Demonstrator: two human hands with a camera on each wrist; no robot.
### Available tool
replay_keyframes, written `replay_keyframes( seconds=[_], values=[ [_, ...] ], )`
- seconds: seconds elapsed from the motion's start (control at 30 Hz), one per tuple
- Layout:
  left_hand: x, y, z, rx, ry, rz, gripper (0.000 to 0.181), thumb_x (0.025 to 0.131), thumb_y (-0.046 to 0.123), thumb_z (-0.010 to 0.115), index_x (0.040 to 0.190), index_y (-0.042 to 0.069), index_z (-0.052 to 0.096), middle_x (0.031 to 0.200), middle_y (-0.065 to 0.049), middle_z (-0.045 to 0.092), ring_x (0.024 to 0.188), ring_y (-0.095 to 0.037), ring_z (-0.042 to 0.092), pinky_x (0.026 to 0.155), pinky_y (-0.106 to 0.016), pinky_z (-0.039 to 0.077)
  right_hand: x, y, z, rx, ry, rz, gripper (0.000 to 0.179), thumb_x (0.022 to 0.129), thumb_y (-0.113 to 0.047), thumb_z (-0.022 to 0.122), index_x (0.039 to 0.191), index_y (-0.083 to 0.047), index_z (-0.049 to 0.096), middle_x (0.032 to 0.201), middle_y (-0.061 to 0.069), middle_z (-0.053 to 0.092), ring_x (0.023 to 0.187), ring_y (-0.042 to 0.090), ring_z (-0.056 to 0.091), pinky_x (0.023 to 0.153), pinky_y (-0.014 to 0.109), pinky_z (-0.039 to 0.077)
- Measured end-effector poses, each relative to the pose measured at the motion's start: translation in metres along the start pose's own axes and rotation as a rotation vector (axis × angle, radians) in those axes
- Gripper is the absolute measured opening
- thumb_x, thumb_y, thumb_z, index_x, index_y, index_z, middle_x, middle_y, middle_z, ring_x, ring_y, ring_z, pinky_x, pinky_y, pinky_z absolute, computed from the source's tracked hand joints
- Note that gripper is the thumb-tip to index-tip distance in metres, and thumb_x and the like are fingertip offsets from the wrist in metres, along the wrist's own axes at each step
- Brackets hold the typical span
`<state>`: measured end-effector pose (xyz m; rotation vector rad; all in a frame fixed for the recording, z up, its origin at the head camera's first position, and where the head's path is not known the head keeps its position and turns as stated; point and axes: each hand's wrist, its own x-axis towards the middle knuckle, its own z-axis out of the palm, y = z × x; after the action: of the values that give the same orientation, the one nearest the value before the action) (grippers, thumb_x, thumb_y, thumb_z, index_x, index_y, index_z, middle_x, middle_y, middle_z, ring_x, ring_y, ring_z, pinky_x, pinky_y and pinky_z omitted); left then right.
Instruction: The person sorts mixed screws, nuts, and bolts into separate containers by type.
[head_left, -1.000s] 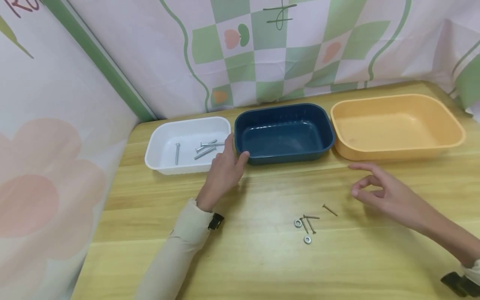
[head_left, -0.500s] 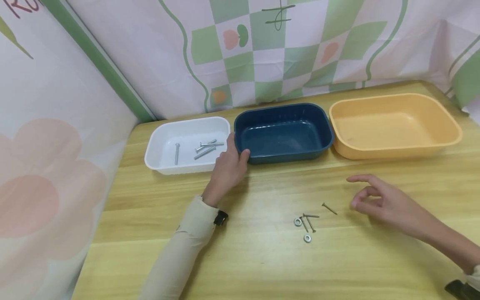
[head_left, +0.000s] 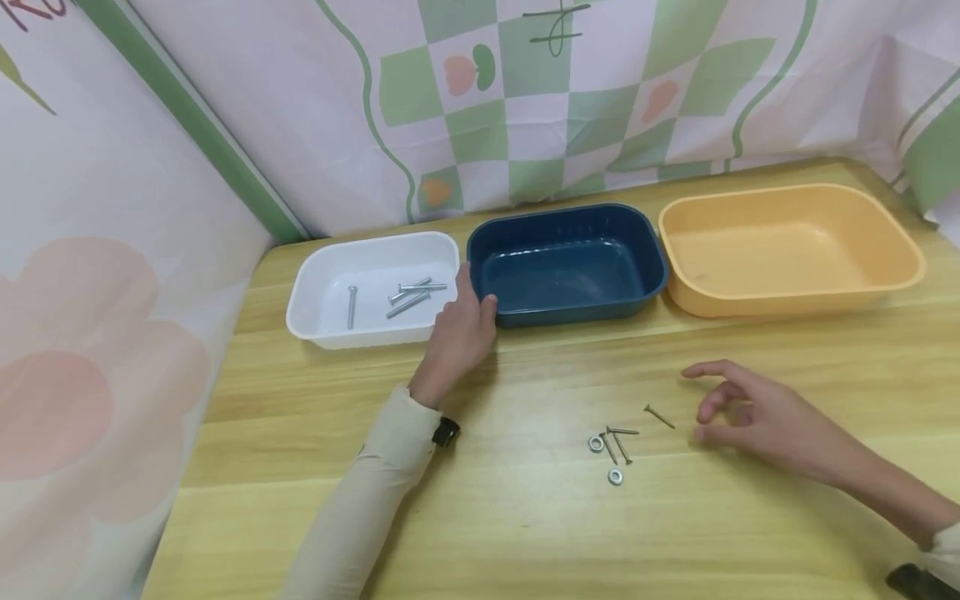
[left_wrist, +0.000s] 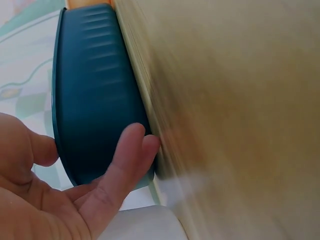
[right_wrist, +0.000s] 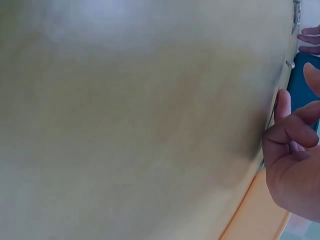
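Observation:
My left hand [head_left: 461,333] rests on the left end of the navy-blue tray [head_left: 577,312]. In the left wrist view, the fingers [left_wrist: 117,170] lie against the end of the tray, with another digit at its rim. To the left stands the white tray [head_left: 375,335], holding several long silver bolts [head_left: 408,305]. My right hand [head_left: 780,425] hovers over the table with loosely bent fingers and holds nothing. Close to its fingertips lies a single brownish screw [head_left: 659,417]. Several more screws [head_left: 622,432] and two metal nuts [head_left: 596,444] lie further left.
A yellow tray [head_left: 795,302] stands at the right end of the row, beside the navy-blue one. All three trays line the back of the wooden table [head_left: 525,533]. Behind them hangs a patterned cloth [head_left: 540,125].
My right hand has dropped slightly towards the front, and its thumb and fingers have spread a little apart. My left hand stays at the navy-blue tray.

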<state>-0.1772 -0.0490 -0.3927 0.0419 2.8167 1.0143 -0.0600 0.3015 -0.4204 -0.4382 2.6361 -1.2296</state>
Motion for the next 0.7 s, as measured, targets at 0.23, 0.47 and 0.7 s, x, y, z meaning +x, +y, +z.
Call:
replay_keyframes(
  seconds=[0.23,0.47,0.7],
  values=[
    [0.000,0.000,0.001,0.016,-0.007,-0.010,0.067,0.108,0.033,0.040,0.159,0.005,0.008,0.124,-0.030,0.060,0.107,-0.040,0.061,0.096,-0.051,0.045,0.007,-0.006,0.009,-0.087,0.027,-0.071,0.059,0.079,-0.014,0.086,0.130,-0.007,0.057,0.083,-0.013,0.065,0.066,0.007,0.056,0.059,0.026,0.042],
    [0.000,-0.001,0.001,0.023,-0.005,-0.013,0.067,0.108,0.033,0.040,0.159,0.004,0.008,0.117,-0.029,0.063,0.101,-0.040,0.063,0.093,-0.051,0.047,0.017,-0.013,0.016,-0.168,0.013,-0.058,0.050,0.076,-0.017,0.088,0.119,-0.008,0.065,0.078,-0.014,0.060,0.068,0.003,0.056,0.066,0.026,0.046],
    [0.000,0.000,0.001,0.053,-0.003,-0.020,0.067,0.107,0.034,0.040,0.159,0.005,0.009,0.108,-0.026,0.065,0.089,-0.036,0.063,0.084,-0.050,0.049,0.023,-0.017,0.021,-0.214,0.008,-0.043,0.042,0.073,-0.014,0.089,0.109,-0.010,0.069,0.075,-0.015,0.058,0.070,0.003,0.056,0.068,0.027,0.048]
  ],
)
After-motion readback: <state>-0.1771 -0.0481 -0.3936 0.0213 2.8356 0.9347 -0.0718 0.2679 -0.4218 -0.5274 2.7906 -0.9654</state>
